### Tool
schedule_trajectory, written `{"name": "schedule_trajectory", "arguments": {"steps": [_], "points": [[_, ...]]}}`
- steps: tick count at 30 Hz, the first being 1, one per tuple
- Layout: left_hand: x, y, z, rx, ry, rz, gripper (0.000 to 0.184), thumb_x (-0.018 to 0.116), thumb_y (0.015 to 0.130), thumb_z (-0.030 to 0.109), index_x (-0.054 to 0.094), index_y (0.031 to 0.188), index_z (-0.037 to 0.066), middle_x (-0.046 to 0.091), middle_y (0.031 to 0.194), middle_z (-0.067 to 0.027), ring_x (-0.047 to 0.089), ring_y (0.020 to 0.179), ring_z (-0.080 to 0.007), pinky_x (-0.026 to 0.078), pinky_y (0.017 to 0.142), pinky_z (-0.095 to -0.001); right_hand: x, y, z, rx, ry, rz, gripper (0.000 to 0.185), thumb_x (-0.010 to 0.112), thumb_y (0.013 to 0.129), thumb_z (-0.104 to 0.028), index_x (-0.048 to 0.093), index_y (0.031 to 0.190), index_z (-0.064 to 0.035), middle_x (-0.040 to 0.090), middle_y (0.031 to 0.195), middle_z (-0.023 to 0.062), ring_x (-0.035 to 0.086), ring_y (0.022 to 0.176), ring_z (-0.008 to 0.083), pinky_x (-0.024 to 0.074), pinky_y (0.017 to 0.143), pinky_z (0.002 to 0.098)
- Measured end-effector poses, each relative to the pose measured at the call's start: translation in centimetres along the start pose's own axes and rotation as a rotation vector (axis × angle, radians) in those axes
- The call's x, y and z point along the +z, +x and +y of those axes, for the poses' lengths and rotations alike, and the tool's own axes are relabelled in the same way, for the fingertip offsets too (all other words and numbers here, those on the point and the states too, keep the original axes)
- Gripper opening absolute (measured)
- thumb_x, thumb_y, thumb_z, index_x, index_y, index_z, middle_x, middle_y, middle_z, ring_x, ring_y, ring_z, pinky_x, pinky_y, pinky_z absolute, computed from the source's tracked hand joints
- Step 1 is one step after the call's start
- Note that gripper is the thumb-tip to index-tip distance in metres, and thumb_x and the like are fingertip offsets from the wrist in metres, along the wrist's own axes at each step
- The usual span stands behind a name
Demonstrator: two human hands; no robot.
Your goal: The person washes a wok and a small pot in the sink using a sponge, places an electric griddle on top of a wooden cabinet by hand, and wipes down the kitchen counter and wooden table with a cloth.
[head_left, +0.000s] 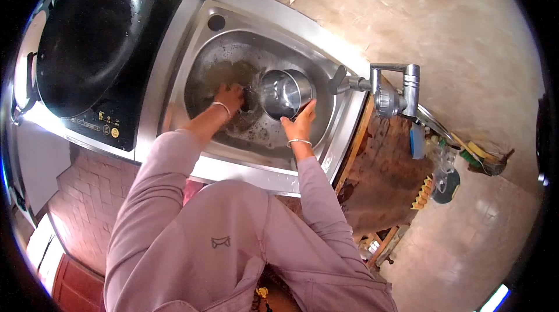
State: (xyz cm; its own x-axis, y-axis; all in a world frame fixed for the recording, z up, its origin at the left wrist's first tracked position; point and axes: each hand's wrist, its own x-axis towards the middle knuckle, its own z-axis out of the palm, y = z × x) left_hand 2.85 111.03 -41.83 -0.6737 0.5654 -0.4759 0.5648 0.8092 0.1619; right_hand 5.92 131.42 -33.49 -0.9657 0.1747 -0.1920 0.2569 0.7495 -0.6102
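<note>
A shiny round stainless-steel pot (287, 94) is tilted inside the metal sink (201, 38), its mouth turned to the left. My right hand (299, 121) grips its near right edge, thumb on one side and fingers on the other. Murky water (230, 66) with foam covers the sink's bottom. To the left of the pot, my left hand (230, 97) reaches down into that water, back of the hand up. Its fingertips are blurred or under the surface, so what they touch is hidden.
A tap (391, 90) stands at the sink's right edge, its spout pointing over the basin. On the left, a large black wok (93, 38) sits on an induction cooktop (125, 117). A wooden board (378, 178), a yellow scrubber (423, 193) and brushes (486, 157) lie right.
</note>
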Motion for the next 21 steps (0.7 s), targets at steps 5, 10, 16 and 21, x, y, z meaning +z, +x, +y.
{"name": "schedule_trajectory", "arguments": {"steps": [5,10,16,21], "points": [[-2.0,3.0,-0.1,-0.633,-1.376,0.299,0.033,0.056,0.073,0.013,0.056,0.103,0.001,0.06,0.091,-0.0158,0.058,0.084,-0.0265,0.045,0.076,-0.0311,0.6,0.5,0.7,0.259,0.021,-0.067,0.1,0.064,0.061,-0.005,-0.005,0.133,-0.0018,0.025,0.121,0.0305,0.036,0.11,0.0392,0.0286,0.095,0.0363],[-3.1,5.2,5.2,-0.609,-1.802,0.851,0.026,0.054,0.075,0.008,0.053,0.099,-0.003,0.059,0.09,-0.0166,0.055,0.08,-0.0227,0.042,0.073,-0.0295,1.7,0.4,0.8,0.455,0.612,-0.109,0.085,0.047,0.07,0.001,-0.008,0.133,-0.01,0.048,0.108,0.0199,0.057,0.071,0.0274,0.0489,0.049,0.0304],[-4.6,7.1,8.4,-0.777,-2.267,0.956,0.021,0.047,0.082,0.013,0.054,0.1,0.004,0.056,0.088,-0.0034,0.05,0.08,-0.0139,0.039,0.074,-0.0257,1.1,-1.7,-3.1,0.634,0.912,-0.373,0.053,0.042,0.078,-0.002,0.016,0.122,-0.0157,0.053,0.071,0.0119,0.055,0.048,0.0198,0.0431,0.035,0.0294],[-7.1,3.1,7.9,-0.252,-2.372,0.419,0.025,0.05,0.076,0.009,0.055,0.099,0.002,0.057,0.09,-0.0016,0.051,0.079,-0.0136,0.04,0.071,-0.0263,-0.1,-2.0,-3.5,0.616,0.967,-0.569,0.041,0.044,0.078,-0.004,0.028,0.114,-0.0127,0.055,0.075,0.011,0.057,0.053,0.0196,0.0448,0.039,0.0285]]}}
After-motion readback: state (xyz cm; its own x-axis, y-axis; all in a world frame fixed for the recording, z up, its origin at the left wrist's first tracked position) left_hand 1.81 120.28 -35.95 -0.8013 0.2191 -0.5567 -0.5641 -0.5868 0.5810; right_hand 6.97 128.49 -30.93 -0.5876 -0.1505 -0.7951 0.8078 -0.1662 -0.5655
